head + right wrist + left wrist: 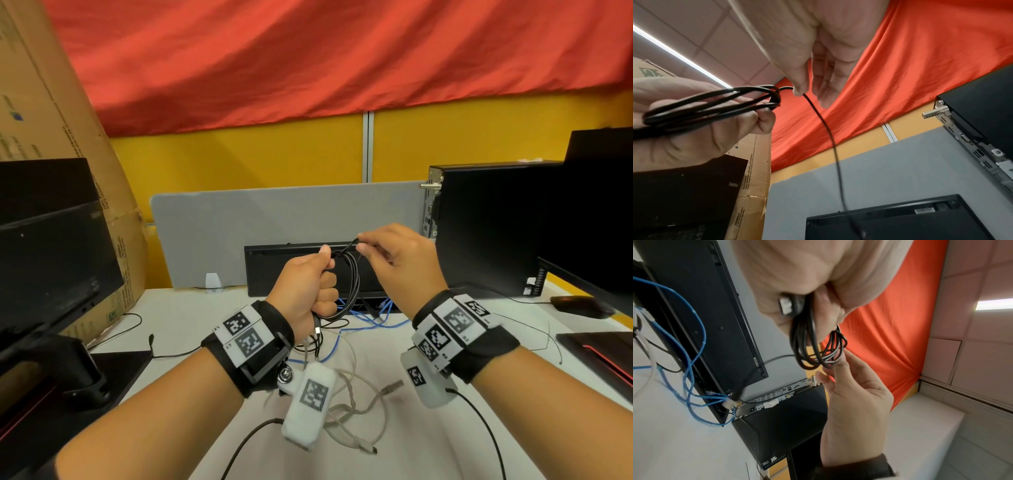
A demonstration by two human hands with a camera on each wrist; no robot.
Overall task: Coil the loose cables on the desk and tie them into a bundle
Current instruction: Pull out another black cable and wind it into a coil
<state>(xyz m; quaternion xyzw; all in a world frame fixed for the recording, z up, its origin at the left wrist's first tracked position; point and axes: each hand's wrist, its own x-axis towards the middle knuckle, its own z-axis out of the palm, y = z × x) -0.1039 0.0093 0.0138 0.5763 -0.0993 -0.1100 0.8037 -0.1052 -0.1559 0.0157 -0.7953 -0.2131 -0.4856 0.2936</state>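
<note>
My left hand (325, 270) grips a coil of black cable (351, 284) in its fist, held above the desk. In the left wrist view a USB plug (786, 305) of that coil (807, 345) sticks out by the palm. My right hand (363, 245) pinches a strand of the same cable at the top of the coil. In the right wrist view thumb and forefinger (799, 87) pinch the strand (832, 139), which hangs down from them. On the desk below lie loose blue cables (376, 320) and beige cables (354, 387).
A black keyboard (274, 270) leans upright against a grey divider (274, 219). A black PC tower (486, 233) and a mouse (579, 305) are at the right. At the left stand a monitor (51, 246) and a cardboard box (41, 102). Thin black wires cross the white desk (191, 315).
</note>
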